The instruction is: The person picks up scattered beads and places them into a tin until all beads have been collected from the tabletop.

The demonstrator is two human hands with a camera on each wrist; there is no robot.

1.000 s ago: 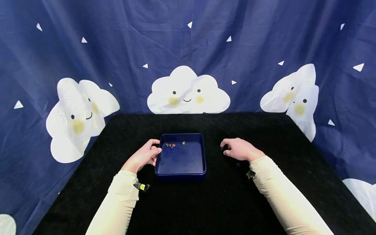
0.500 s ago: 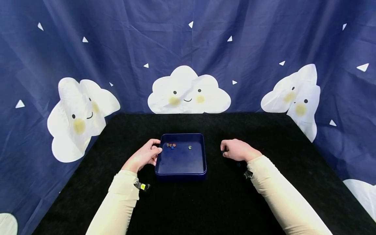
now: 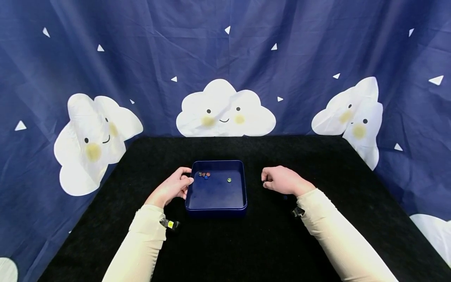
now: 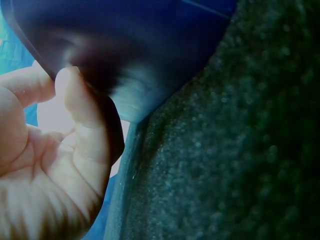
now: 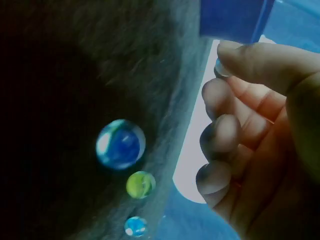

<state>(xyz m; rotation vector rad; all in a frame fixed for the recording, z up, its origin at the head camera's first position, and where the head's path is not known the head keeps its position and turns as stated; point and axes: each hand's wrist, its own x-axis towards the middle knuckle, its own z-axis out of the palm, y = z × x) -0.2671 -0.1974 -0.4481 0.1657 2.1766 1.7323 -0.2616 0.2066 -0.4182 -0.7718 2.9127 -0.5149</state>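
Observation:
A shallow blue tray [image 3: 216,196] sits on the black cloth. My left hand [image 3: 172,187] grips its left side, and the left wrist view shows the thumb [image 4: 80,95] against the tray's wall. Inside, several small marbles [image 3: 204,175] cluster at the back left, while a green marble [image 3: 229,180] lies alone toward the right. To the right of the tray, my right hand [image 3: 283,180] pinches a glass marble [image 5: 220,68] between thumb and forefinger; most of it is hidden by the fingers. The other fingers are curled.
Near the right wrist a blue marble [image 5: 121,144] lies on the cloth, with a yellow-green marble [image 5: 141,185] and a light blue marble [image 5: 136,226] beyond it. A dark blue curtain [image 3: 225,47] with white clouds hangs behind the black-covered table [image 3: 232,250].
The green marble in the tray has rolled right and toward me. My right fingers have drawn together on the marble they were reaching down to. My left hand has stayed on the tray.

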